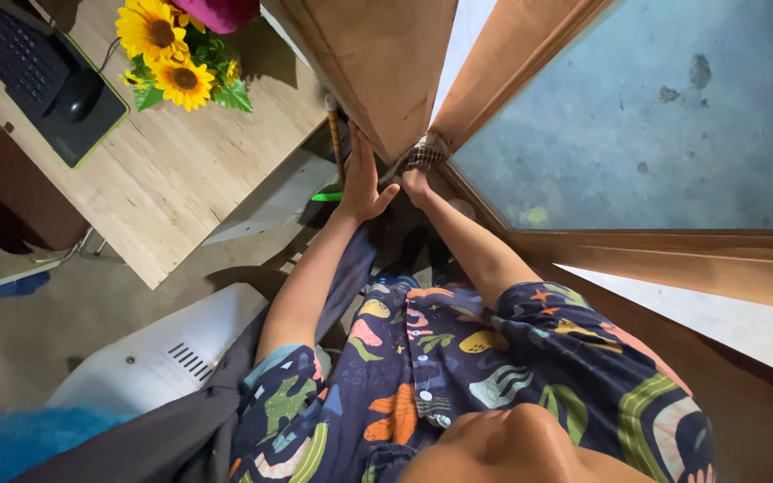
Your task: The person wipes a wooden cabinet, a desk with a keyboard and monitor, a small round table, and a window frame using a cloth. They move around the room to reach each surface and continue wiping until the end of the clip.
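Carefully done, this calls for steady pressure on the wooden door (378, 63) while the other hand works squarely; the left hand (361, 183) lies flat and open against its edge, the right hand (416, 183) is closed around a small woven-looking piece (424, 156) just right of it

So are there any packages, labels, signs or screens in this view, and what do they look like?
No packages, labels, signs or screens show here.
Nearest to one: a black keyboard and black mouse on a dark, green-edged mat, top left on the wooden desk.
The left hand lies flat on a wooden panel; the right hand is at its corner.
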